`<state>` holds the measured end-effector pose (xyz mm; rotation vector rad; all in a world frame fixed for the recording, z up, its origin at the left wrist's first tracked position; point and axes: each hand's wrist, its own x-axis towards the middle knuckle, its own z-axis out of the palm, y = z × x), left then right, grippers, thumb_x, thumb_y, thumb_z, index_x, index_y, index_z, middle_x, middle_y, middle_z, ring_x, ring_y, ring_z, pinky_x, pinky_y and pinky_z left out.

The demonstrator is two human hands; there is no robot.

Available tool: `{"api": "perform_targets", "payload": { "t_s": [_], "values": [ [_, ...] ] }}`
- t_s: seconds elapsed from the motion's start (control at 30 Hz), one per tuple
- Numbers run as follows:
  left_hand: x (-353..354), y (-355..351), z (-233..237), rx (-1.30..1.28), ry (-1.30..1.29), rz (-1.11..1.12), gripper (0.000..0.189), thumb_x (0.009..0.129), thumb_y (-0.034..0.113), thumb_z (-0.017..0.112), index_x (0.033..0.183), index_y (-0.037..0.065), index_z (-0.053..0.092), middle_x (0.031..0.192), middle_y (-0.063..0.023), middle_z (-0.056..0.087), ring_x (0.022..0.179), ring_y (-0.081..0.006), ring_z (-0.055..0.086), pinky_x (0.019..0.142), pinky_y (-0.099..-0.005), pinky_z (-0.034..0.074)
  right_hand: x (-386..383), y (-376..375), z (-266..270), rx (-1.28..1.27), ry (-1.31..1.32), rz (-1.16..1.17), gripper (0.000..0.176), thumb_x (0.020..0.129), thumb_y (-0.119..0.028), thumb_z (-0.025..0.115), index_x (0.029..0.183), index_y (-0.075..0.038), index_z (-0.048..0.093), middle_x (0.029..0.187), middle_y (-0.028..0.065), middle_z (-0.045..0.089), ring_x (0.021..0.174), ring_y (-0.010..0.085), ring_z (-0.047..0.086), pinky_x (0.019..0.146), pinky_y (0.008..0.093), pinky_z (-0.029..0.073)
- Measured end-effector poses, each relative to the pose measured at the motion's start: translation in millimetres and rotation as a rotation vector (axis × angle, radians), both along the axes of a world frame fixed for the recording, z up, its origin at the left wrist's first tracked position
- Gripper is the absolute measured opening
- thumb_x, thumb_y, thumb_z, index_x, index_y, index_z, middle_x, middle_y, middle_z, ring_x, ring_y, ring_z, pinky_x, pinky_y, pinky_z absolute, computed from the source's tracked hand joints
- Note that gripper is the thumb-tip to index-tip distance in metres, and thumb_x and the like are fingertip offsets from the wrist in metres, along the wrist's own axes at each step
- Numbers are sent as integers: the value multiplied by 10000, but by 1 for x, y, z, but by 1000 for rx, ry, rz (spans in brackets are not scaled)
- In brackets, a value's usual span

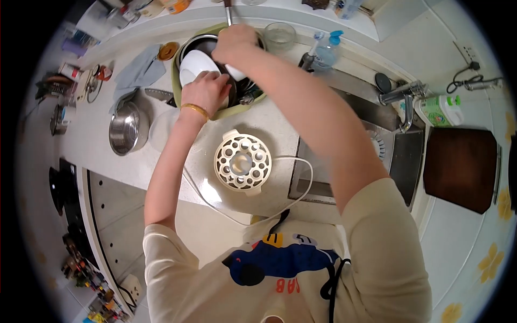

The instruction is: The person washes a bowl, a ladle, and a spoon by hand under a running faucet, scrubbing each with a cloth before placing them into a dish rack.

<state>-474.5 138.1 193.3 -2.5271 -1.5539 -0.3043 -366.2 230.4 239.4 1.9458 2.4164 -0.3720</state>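
Observation:
Both my hands reach into a green basin [176, 81] of stacked dishes at the back of the counter. My left hand [203, 94] lies over the lower rim of a white dish [197, 64], its fingers bent down among the dishes; what they grip is hidden. Above it, my right hand [236, 43] is closed with its fingertips pointing down and left, and what it holds is out of sight. A long handle [228, 13] rises behind this hand. Nearer me stands a cream egg-steamer-like appliance [243, 161] with a round-holed tray and a white cord.
Left are a steel pot [128, 129], a knife [160, 95] and a grey cloth [141, 70]. A glass bowl [280, 35] and blue-topped bottle [327, 51] stand behind. At right are the sink [328, 191], faucet [404, 97] and a dark board [460, 167].

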Motion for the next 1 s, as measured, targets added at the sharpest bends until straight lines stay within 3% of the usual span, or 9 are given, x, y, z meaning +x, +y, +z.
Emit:
{"api": "perform_targets", "payload": {
  "t_s": [0.43, 0.5, 0.57, 0.63, 0.7, 0.8, 0.87, 0.93, 1.0],
  "values": [
    [6, 0, -5, 51, -71, -334, 135, 725, 88, 590, 860, 87, 589, 779, -34, 538, 773, -204, 540, 605, -326, 465, 4, -3, -69, -68, 232, -89, 209, 796, -154, 535, 962, -111, 654, 1023, 73, 616, 969, 220, 588, 755, 314, 489],
    [10, 0, -9, 37, -43, -351, 149, 724, 84, 588, 872, 89, 590, 783, -35, 537, 778, -207, 539, 606, -329, 466, 20, -23, -70, 154, 199, 67, 202, 757, -145, 564, 928, -82, 651, 971, 98, 611, 930, 236, 593, 733, 317, 492],
    [14, 2, -13, 59, -2, -355, 227, 728, 88, 577, 954, 102, 589, 798, -42, 534, 794, -214, 538, 612, -334, 469, 50, -68, -67, 531, 489, 188, 175, 696, -133, 575, 843, -44, 606, 907, 115, 562, 870, 265, 568, 709, 339, 490],
    [25, 0, -13, 49, 32, -321, 245, 735, 99, 569, 980, 109, 583, 800, -44, 532, 797, -213, 540, 612, -334, 471, 96, -125, -55, 485, 702, 300, 165, 692, -115, 567, 846, -55, 579, 892, 77, 528, 922, 244, 526, 745, 333, 476],
    [31, -3, -13, 26, 84, -247, 282, 757, 120, 543, 1037, 129, 569, 799, -49, 525, 801, -214, 545, 609, -338, 480, 138, -170, -70, 459, 657, 343, 265, 696, -120, 585, 960, -91, 585, 907, 52, 531, 888, 223, 534, 751, 313, 483],
    [35, -4, -14, -41, 158, -152, 328, 769, 137, 528, 1095, 173, 541, 861, -51, 547, 806, -227, 562, 611, -361, 492, 209, -232, -100, 241, 710, 219, 268, 746, -99, 577, 1011, -121, 604, 959, 42, 558, 817, 173, 570, 697, 286, 499],
    [39, -3, -17, -101, 169, -115, 354, 772, 153, 527, 1124, 191, 520, 912, -50, 556, 829, -234, 567, 622, -369, 494, 262, -268, -117, 25, 824, -39, 240, 748, -89, 581, 984, -115, 614, 908, 64, 602, 716, 187, 600, 630, 281, 501],
    [45, -1, -15, -204, 176, -38, 411, 784, 188, 520, 1190, 226, 467, 1016, -52, 571, 860, -258, 583, 651, -388, 494, 328, -296, -150, 98, 752, -250, 207, 746, -91, 589, 950, -103, 622, 818, 79, 627, 633, 210, 610, 576, 293, 495],
    [54, -5, -8, -251, 144, 83, 393, 800, 189, 507, 1190, 220, 467, 952, -57, 580, 816, -271, 589, 636, -401, 488, 385, -309, -203, 98, 402, -578, 172, 748, -135, 597, 914, -110, 634, 770, 72, 627, 672, 237, 606, 581, 332, 488]
  ]
}}
